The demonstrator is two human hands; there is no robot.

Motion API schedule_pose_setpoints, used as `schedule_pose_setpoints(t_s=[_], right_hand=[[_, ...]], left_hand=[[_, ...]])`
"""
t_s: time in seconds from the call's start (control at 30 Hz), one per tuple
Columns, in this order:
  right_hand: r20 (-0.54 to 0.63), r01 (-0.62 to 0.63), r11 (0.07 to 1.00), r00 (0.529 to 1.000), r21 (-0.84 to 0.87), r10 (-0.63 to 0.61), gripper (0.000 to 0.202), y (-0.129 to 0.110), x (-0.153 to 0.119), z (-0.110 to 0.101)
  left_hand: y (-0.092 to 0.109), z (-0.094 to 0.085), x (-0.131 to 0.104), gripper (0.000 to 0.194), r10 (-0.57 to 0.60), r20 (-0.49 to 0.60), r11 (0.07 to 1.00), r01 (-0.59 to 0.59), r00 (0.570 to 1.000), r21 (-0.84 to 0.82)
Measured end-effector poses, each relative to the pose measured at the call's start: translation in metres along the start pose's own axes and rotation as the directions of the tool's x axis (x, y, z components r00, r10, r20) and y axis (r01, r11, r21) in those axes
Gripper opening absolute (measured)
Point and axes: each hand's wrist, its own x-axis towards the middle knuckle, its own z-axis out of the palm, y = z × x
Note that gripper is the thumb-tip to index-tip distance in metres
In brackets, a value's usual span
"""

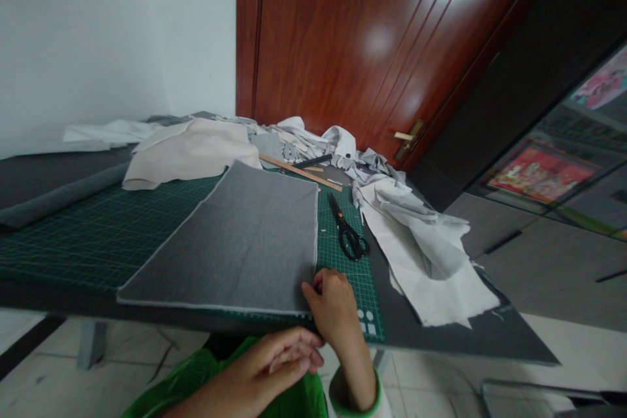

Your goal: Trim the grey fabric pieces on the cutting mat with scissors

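Observation:
A grey fabric piece (245,241) with pale edges lies flat on a green cutting mat (166,209), its near edge along the table's front. My right hand (336,307) is closed at the fabric's near right corner, thumb and curled fingers at the edge. Just below the table edge, my left hand (287,359) is held in front of my body, fingers loosely bent, thumb apart, with nothing in it. Black-handled scissors (350,235) lie on the mat to the right of the fabric, blades pointing away.
Cream cloth (196,151) lies behind at left, beside a rolled dark grey fabric (68,196). A wooden strip (301,173) and heaped scraps (313,140) are at the back. White and grey cloth (426,241) covers part of the table's right side. Beyond stands a wooden door (333,39).

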Motion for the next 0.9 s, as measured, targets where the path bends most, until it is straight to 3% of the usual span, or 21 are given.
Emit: schedule_pose_setpoints(t_s=[0.13, 0.23, 0.3, 0.37, 0.43, 0.5, 0.6, 0.7, 0.8, 0.9], right_hand=[[-0.031, -0.036, 0.997, 0.999, 0.064, 0.038, 0.011, 0.000, 0.001, 0.003], [0.014, -0.051, 0.952, 0.999, 0.301, 0.049, 0.005, 0.004, 0.005, 0.001], [0.043, -0.047, 0.835, 0.999, 0.548, 0.028, 0.011, 0.008, 0.007, -0.002], [0.087, -0.085, 0.652, 0.996, 0.754, 0.029, 0.024, 0.014, 0.007, -0.004], [0.140, -0.139, 0.492, 0.990, 0.860, 0.035, 0.036, 0.019, 0.004, -0.006], [0.180, -0.179, 0.407, 0.983, 0.896, 0.035, 0.041, 0.023, 0.000, -0.006], [0.161, -0.168, 0.423, 0.986, 0.891, 0.051, 0.037, 0.030, -0.007, -0.008], [0.125, -0.118, 0.469, 0.992, 0.875, 0.018, 0.031, 0.035, -0.013, -0.016], [0.163, -0.118, 0.432, 0.984, 0.894, -0.067, 0.028, 0.037, -0.018, -0.026], [0.191, -0.130, 0.381, 0.974, 0.915, -0.125, 0.029, 0.038, -0.023, -0.032]], left_hand=[[-0.006, -0.003, 0.001, 0.046, -0.024, -0.031, 0.999, 0.024, 0.999, -0.026], [-0.005, -0.001, 0.001, 0.053, -0.056, -0.045, 0.996, 0.053, 0.997, -0.065], [-0.004, 0.001, 0.003, 0.054, -0.068, -0.072, 0.986, 0.056, 0.995, -0.159], [-0.002, 0.005, 0.007, 0.055, -0.073, -0.103, 0.945, 0.036, 0.992, -0.325], [-0.002, 0.010, 0.013, 0.052, -0.065, -0.136, 0.866, -0.011, 0.989, -0.500], [0.000, 0.015, 0.019, 0.039, -0.083, -0.169, 0.778, -0.042, 0.982, -0.626], [0.007, 0.026, 0.028, 0.017, -0.176, -0.224, 0.678, -0.046, 0.959, -0.734], [0.016, 0.036, 0.035, 0.033, -0.267, -0.292, 0.617, -0.070, 0.918, -0.784], [0.019, 0.042, 0.040, 0.035, -0.319, -0.359, 0.616, -0.096, 0.877, -0.782], [0.016, 0.044, 0.045, 0.019, -0.285, -0.352, 0.634, -0.100, 0.891, -0.767]])
